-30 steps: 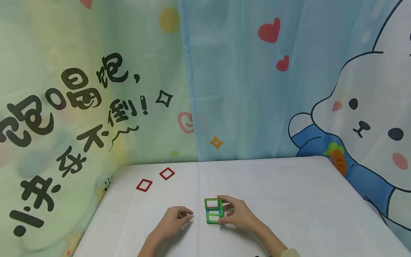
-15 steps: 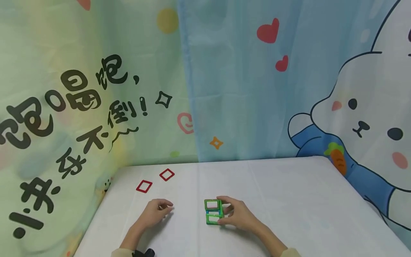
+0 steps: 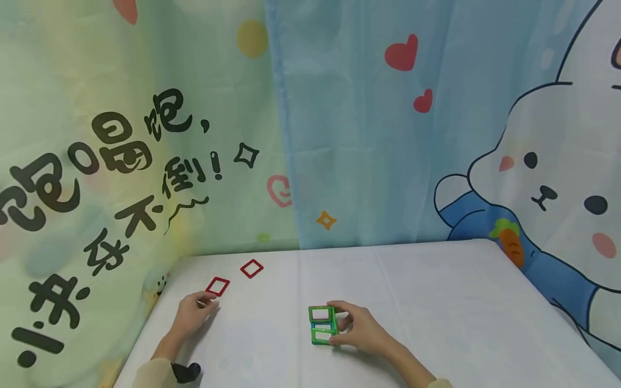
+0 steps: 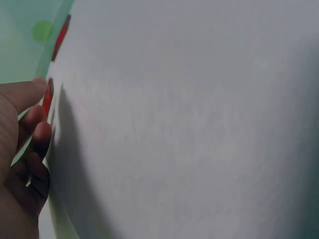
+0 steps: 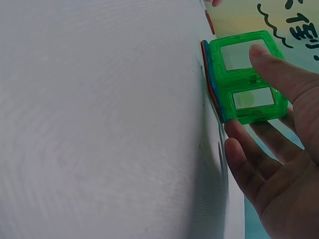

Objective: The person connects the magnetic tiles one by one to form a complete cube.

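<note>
Across the white tablecloth (image 3: 412,302) in the head view, two work zones are visible, one at each hand. The green frame structure (image 3: 322,322) stands right of the central crease. Two green-edged windows face the camera, with a blue piece (image 3: 322,326) between them. The right hand (image 3: 361,326) is clamped on the structure from its right side: index finger at the far edge, thumb at the near edge. The left hand (image 3: 193,313) is positioned on the left side of the cloth, fingertips at the near side of the near red frame (image 3: 224,289). The far red frame (image 3: 257,273) lies beyond it and to the right, apart from the hand. A black strap (image 3: 181,372) is fitted at the left sleeve (image 3: 155,374). The printed curtain (image 3: 339,161) forms the backdrop.

Left wrist view: the thumb and index finger stand apart, and the other fingers are bent. The near red frame appears edge-on beside the thumb tip; whether the thumb touches it cannot be told. The far red frame shows farther up.

Right wrist view: the thumb lies over the upper window of the green frame structure, with the other fingers around its lower end. Blue and red edges (image 5: 210,79) run along its base, against the cloth.
</note>
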The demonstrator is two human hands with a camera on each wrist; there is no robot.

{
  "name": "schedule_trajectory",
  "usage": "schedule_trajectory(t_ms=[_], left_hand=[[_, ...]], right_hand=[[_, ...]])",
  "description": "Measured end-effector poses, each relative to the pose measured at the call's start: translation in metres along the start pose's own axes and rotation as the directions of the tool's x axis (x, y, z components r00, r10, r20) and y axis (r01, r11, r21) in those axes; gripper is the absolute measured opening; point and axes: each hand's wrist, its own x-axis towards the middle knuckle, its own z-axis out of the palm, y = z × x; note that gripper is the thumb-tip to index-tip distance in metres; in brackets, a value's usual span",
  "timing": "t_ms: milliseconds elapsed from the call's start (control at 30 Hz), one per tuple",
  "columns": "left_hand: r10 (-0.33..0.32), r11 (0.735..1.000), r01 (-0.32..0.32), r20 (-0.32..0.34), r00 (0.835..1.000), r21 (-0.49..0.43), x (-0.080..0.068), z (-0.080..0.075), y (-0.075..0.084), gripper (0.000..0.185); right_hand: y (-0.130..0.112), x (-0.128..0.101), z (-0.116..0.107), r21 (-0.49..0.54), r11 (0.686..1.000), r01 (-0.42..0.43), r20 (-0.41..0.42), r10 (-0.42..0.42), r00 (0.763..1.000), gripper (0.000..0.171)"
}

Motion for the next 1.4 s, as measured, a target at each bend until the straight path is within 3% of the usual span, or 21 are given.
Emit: schedule_trajectory(t_ms=[100, 233, 600, 900, 1200, 1400], left_hand=[[-0.010, 1.000, 0.010, 0.003, 1.000, 0.022, 0.003, -0.004, -0.007, 0.023], [-0.018, 1.000, 0.018, 0.012, 1.000, -0.017, 0.008, -0.006, -0.010, 0.027], [-0.106, 0.994, 0.105, 0.076, 0.992, 0.008, 0.033, -0.003, -0.002, 0.030], [-0.144, 0.987, 0.135, 0.116, 0.983, 0.082, 0.032, -0.004, -0.003, 0.026], [-0.074, 0.987, 0.052, 0.139, 0.988, 0.154, 0.029, 0.003, -0.003, 0.019], [-0.027, 0.999, 0.024, 0.097, 0.995, 0.029, 0.024, 0.009, 0.011, 0.014]], right_hand=[[0.001, 0.000, 0.001, -0.006, 1.000, -0.004, 0.000, 0.004, 1.000, 0.080], [0.002, -0.002, 0.002, -0.008, 1.000, -0.005, -0.003, 0.005, 1.000, 0.080], [0.000, -0.007, -0.004, 0.000, 1.000, -0.006, -0.010, 0.006, 1.000, 0.080], [0.003, -0.007, -0.001, 0.014, 1.000, 0.009, -0.016, -0.009, 1.000, 0.077], [0.005, -0.010, 0.004, 0.035, 0.999, -0.004, -0.027, 0.005, 1.000, 0.078], [0.001, -0.008, 0.000, 0.038, 0.999, -0.001, -0.017, 0.001, 1.000, 0.078]])
